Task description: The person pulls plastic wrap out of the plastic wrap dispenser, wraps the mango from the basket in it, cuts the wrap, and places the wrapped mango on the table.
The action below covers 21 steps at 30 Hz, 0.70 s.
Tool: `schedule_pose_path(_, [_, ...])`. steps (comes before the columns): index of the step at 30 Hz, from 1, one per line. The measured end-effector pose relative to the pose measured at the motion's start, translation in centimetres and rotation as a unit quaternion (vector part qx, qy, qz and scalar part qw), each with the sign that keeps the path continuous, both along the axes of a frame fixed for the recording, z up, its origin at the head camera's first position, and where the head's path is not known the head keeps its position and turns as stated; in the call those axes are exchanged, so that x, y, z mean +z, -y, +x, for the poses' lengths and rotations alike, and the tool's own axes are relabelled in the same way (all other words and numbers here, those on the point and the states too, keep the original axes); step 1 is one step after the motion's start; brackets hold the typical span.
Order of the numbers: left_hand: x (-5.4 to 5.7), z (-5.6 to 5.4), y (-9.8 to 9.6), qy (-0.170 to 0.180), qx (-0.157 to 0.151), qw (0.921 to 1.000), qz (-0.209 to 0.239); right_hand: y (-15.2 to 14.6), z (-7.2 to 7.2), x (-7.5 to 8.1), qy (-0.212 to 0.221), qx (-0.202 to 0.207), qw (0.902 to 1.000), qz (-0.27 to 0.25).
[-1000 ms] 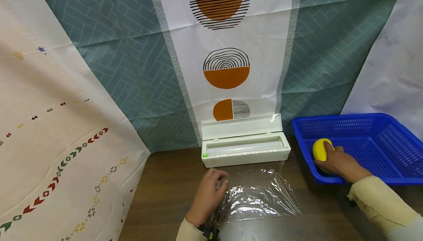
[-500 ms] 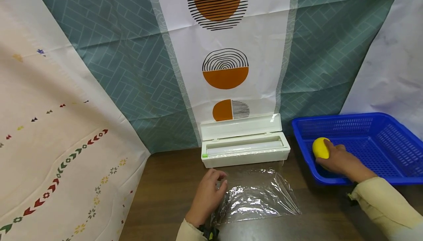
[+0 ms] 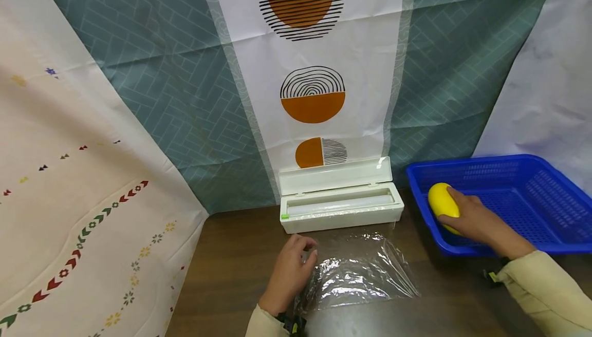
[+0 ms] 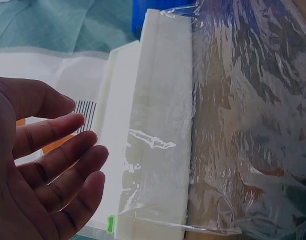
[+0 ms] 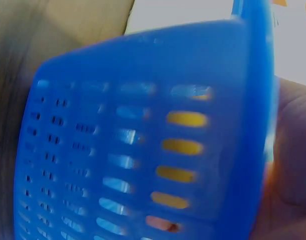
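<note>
My right hand [image 3: 478,221] grips a smooth yellow oval fruit [image 3: 441,204] at the left side of a blue plastic basket [image 3: 520,203]. The fruit's kind is not plain; its lower part is hidden by the hand. In the right wrist view the perforated wall of the basket [image 5: 143,55] hides most of that hand, and yellow shows through the slots. My left hand [image 3: 289,275], fingers loosely bent and holding nothing, hovers by the left edge of a sheet of clear cling film [image 3: 365,280]. The film runs from a white dispenser box [image 3: 344,219] with its lid raised.
Behind the brown table [image 3: 240,265] hangs a teal and white patterned cloth [image 3: 185,95]. A cream patterned cloth [image 3: 92,198] borders the left side. The basket stands just right of the dispenser box.
My right hand has lifted the yellow fruit slightly and shifted it left, toward the basket's left rim. The left hand and the film have stayed where they were.
</note>
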<state>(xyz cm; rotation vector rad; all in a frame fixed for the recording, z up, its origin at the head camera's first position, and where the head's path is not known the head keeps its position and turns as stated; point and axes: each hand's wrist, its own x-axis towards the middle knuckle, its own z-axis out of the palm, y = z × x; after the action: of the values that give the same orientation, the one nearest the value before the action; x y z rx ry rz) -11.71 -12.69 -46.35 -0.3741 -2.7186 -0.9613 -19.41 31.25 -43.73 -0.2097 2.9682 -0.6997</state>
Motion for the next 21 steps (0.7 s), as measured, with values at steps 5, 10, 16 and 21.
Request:
schedule_pose_path(5, [0.1, 0.2, 0.0, 0.008, 0.001, 1.0, -0.002, 1.0, 0.9, 0.3, -0.026, 0.007, 0.9996, -0.008])
schedule_pose_path(10, [0.2, 0.2, 0.0, 0.001, 0.004, 1.0, -0.002, 1.6, 1.7, 0.6, -0.042, -0.009, 0.999, -0.016])
schedule_pose_path(16, [0.4, 0.3, 0.0, 0.001, 0.003, 1.0, -0.005, 2.1, 2.7, 1.1, -0.056, -0.019, 0.9979, -0.029])
schedule_pose_path(21, [0.3, 0.3, 0.0, 0.004, 0.004, 1.0, -0.005, 2.8, 3.4, 1.8, -0.067, -0.018, 0.9968, -0.04])
